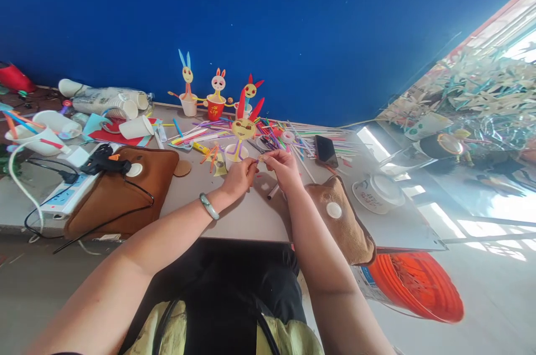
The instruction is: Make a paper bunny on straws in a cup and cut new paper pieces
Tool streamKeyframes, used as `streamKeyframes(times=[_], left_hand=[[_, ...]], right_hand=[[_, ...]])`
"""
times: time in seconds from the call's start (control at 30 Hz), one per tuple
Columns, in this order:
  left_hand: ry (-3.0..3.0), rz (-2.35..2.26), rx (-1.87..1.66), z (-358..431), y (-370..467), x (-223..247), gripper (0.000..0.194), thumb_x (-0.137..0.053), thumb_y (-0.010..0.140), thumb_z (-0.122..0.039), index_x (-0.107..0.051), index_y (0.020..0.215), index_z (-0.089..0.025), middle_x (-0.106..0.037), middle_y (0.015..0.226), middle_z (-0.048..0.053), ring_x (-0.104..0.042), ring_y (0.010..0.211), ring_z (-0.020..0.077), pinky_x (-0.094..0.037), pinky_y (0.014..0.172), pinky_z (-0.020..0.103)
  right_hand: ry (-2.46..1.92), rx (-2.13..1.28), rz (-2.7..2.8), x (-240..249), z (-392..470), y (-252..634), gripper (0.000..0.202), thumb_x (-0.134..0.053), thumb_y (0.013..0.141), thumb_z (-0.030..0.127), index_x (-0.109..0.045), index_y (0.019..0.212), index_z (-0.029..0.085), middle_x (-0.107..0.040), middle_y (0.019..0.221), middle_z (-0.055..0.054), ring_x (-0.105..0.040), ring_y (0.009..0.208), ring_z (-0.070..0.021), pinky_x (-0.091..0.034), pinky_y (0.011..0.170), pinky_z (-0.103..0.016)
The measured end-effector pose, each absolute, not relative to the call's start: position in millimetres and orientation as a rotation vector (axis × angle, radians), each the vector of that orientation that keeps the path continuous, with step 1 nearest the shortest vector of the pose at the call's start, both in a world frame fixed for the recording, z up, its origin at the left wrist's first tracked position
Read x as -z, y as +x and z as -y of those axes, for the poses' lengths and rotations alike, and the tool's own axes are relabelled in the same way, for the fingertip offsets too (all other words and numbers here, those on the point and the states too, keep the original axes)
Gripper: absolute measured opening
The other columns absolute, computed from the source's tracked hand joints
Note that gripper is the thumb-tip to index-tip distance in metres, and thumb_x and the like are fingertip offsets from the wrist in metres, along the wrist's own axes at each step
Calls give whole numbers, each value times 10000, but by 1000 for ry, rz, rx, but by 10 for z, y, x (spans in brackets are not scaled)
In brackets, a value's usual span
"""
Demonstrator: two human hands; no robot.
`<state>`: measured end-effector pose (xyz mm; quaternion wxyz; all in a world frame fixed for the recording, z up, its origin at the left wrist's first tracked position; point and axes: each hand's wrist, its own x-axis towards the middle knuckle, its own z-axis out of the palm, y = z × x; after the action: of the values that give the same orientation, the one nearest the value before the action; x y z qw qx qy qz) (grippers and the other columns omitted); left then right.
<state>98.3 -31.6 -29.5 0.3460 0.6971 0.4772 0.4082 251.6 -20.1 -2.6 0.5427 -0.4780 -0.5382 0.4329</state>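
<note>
A rabbit puppet (243, 130) with red ears and a yellow face stands in a white paper cup (231, 155), purple pipe-cleaner limbs below its head. Just right of the cup, my left hand (242, 176) is closed in a pinch on what looks like the end of a purple pipe cleaner. Fingertip to fingertip with it, my right hand (282, 169) pinches a small tan piece (262, 158), mostly covered by the fingers. Scissors (264, 145) lie just behind my hands.
Behind stand finished-looking rabbit puppets in cups, one in a red cup (215, 108). Pipe cleaners (201, 133) are strewn about. A phone (325, 151), brown pouches (138, 187), a glue gun (104, 161) with cables and a power strip (69, 196) flank my arms. An orange bucket (419, 282) stands lower right.
</note>
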Motion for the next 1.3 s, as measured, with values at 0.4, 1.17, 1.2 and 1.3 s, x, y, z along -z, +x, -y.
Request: streamKeyframes(times=[0.4, 1.17, 1.2, 1.3], left_hand=[[1786, -1202, -1117, 332, 985, 284, 226, -475, 984, -241, -679, 953, -149, -717, 712, 20, -574, 441, 89, -406, 477, 205], [1803, -1195, -1157, 343, 972, 281, 297, -496, 994, -361, -688, 887, -160, -639, 561, -8, -573, 448, 115, -393, 485, 223], [1797, -1200, -1147, 349, 970, 267, 309, -492, 998, -368, -688, 881, -160, -648, 574, -4, -573, 446, 113, -392, 484, 223], [1778, -1206, -1131, 359, 966, 241, 350, -470, 1009, -395, -691, 877, -158, -696, 661, 19, -586, 456, 103, -400, 490, 222]], right_hand=[[-1112, -1034, 1257, 75, 185, 2500, 274, -822, 655, 417, -652, 698, 207, -623, 575, 29, -486, 512, -97, -388, 523, -253], [-1148, -936, 1262, 61, 198, 2433, 289, -820, 649, 423, -636, 701, 205, -652, 620, 15, -531, 527, -108, -432, 525, -256], [-1149, -932, 1265, 58, 201, 2429, 290, -819, 650, 425, -635, 702, 206, -653, 625, 15, -533, 528, -109, -436, 525, -257], [-1142, -925, 1275, 54, 209, 2419, 287, -813, 656, 424, -631, 701, 207, -655, 637, 14, -533, 528, -107, -441, 525, -256]])
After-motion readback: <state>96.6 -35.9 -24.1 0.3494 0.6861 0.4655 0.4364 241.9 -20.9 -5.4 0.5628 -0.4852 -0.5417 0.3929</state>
